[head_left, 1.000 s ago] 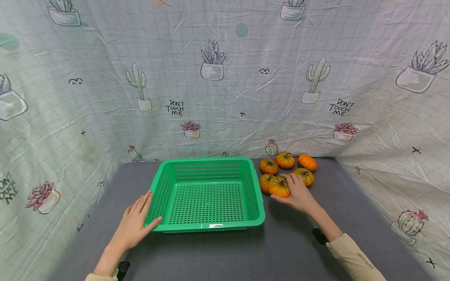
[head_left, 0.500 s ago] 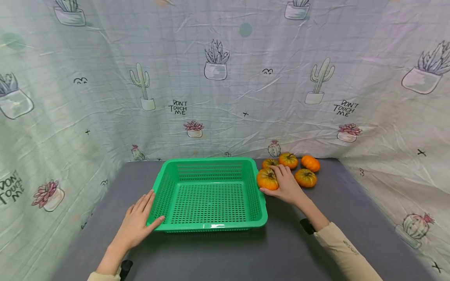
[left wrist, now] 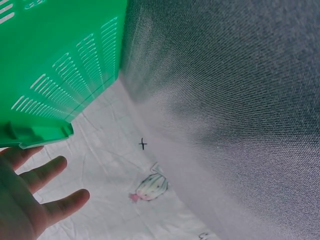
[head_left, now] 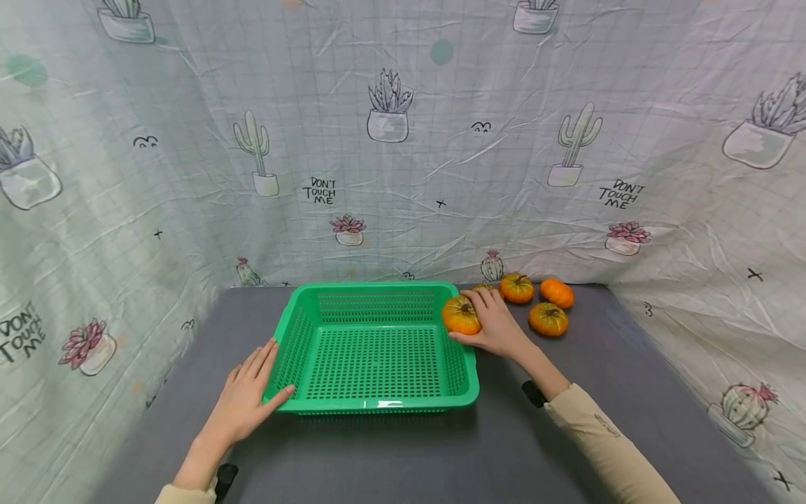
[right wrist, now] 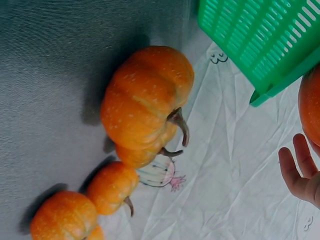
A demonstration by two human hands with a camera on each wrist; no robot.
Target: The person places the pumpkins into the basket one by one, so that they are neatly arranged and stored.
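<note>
From here I have the right hand [head_left: 494, 329] gripping 1 pumpkin [head_left: 460, 316], probably firm and smooth, best held round its sides, the left hand [head_left: 242, 400] spread against the basket [head_left: 340, 406].

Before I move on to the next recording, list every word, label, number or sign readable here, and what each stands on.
"DON'T TOUCH ME": patterned cloth, left of centre.
"DON'T TOUCH ME": same cloth, right side.
"DON'T TOUCH ME": same cloth, slanted, far left.
"x"-like crosses: same cloth.
Dark marking on right sleeve: too small to read.
Green basket, pumpkins: nothing readable.
</note>
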